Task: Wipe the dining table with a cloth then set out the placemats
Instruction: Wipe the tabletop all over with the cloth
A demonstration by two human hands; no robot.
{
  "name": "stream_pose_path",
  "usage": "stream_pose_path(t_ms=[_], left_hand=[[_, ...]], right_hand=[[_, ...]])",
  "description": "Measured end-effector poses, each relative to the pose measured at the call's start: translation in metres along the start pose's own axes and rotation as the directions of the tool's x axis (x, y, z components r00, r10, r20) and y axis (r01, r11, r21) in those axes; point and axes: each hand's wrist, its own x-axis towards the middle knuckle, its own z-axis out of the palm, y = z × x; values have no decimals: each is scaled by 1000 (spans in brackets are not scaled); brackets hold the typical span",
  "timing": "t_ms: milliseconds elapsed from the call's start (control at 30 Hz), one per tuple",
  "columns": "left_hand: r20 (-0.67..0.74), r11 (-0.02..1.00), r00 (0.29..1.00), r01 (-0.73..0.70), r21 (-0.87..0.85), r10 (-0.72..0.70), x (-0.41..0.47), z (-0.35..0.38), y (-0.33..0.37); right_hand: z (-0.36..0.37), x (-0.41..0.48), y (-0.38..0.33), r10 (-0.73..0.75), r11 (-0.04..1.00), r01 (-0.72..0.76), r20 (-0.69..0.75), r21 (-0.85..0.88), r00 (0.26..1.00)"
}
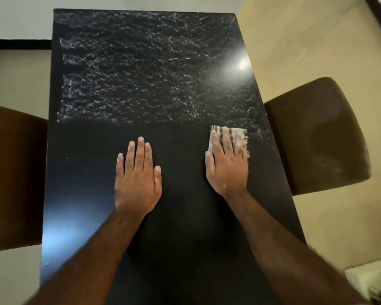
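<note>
Checked beige-and-brown cloth lies flat on the black glossy rectangular counter, toward its right edge, at the line where the far half's white smeary residue meets the clean near half. Left to right: brown upholstered chair at left of counter, left hand released, flat palm-down mid-counter, right hand flat with fingers pressing on the cloth, not clenched, second brown upholstered chair at right.

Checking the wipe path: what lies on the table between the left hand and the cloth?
Nothing: in the head view only bare, dark table separates the left hand from the cloth under the right hand.
</note>
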Motion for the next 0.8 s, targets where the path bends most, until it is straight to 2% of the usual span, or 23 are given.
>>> stream_pose_path(t_ms=[100, 200, 267, 300, 433, 500, 600, 700, 800], left_hand=[[3, 1000, 1000, -27, 0, 27, 4, 0, 17], [8, 997, 997, -76, 4, 76, 10, 1, 44], [11, 995, 995, -101, 10, 101, 14, 3, 64], [10, 994, 995, -104, 12, 104, 16, 4, 72], [2, 997, 997, -78, 22, 78, 19, 9, 88], [-6, 996, 997, -81, 31, 82, 20, 9, 88], [-16, 997, 997, -72, 32, 72, 22, 8, 92], [-33, 998, 998, -61, 12, 61, 30, 7, 107], [-38, 996, 996, -84, 0, 84, 38, 10, 121]], right_hand=[[-7, -35, 0, 1, 1000, 0, 80, -18, 997], [-7, -43, -4, -184, 983, 183, 114, 22, 976], [-4, -23, 12, -304, 952, 301, 77, 51, 949], [-2, -7, 24, -315, 949, 312, 47, 48, 948], [-3, 47, 87, -48, 999, 48, 21, -3, 999], [-6, 41, 112, 53, 999, -53, 14, -8, 999], [-11, 9, 112, 134, 991, -133, 27, -14, 991], [-9, -15, 77, 45, 999, -45, 106, 1, 993], [-5, -6, 52, -122, 991, 118, 63, 61, 991]])
